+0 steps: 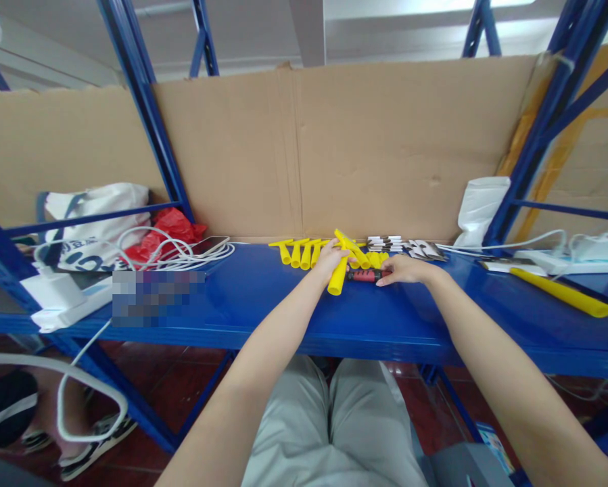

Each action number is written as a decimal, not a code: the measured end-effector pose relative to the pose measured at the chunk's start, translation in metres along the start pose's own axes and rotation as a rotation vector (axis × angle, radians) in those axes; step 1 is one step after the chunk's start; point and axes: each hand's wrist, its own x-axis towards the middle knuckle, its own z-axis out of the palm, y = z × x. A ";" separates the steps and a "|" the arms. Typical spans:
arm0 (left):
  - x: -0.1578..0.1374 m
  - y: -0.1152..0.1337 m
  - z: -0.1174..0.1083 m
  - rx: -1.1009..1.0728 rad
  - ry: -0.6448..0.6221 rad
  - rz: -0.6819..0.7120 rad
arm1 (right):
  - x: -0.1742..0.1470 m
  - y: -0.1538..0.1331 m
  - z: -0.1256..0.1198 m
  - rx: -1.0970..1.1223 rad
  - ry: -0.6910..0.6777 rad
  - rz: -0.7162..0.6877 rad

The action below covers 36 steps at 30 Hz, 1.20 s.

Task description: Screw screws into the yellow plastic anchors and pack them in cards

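Note:
My left hand (328,261) is closed around a yellow plastic piece with a hollow tube handle (337,279), its open end tilted toward me. A yellow flat-headed piece (352,245) lies right behind that hand. My right hand (406,269) has its thumb and fingers closed at the right end of a red-and-black tool handle (365,275), which lies crosswise near the tabletop; its working end is hidden. Behind my hands stretches a row of several similar yellow pieces (295,256), tube ends facing me.
Several small black-and-white packs (385,243) lie behind my right hand. A long yellow piece (562,292) rests at the right. White cables (192,253), a red plastic bag (169,230) and a white cloth bag (98,226) crowd the left. Cardboard (304,149) backs the blue table (263,304).

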 end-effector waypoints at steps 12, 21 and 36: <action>0.005 0.003 -0.004 -0.106 0.137 0.047 | -0.005 -0.011 -0.009 0.680 0.385 -0.008; 0.005 0.002 -0.003 -0.071 0.133 -0.010 | 0.000 -0.015 -0.018 1.124 0.962 -0.049; 0.000 -0.001 -0.001 0.081 -0.092 -0.086 | 0.008 0.023 -0.030 1.284 1.458 -0.004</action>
